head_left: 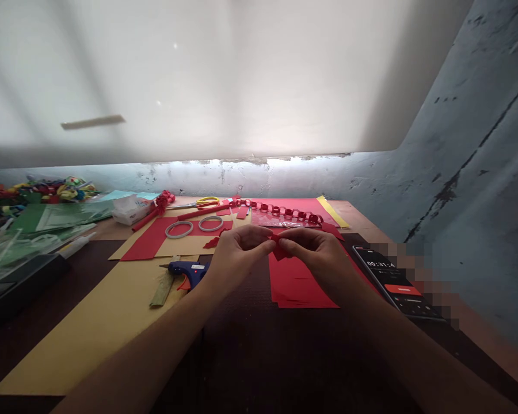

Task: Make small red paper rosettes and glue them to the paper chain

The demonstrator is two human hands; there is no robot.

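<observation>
In the middle, fingers [255, 231] hide part of the small red paper [280, 249] from me. Left of that, the left wrist [214, 282] covers the glue gun's [185, 270] back. Lower right, I can't read the phone's [400, 284] tiny words.

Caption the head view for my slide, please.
Left hand and right hand pinch a small red paper piece near a blue glue gun.
</observation>
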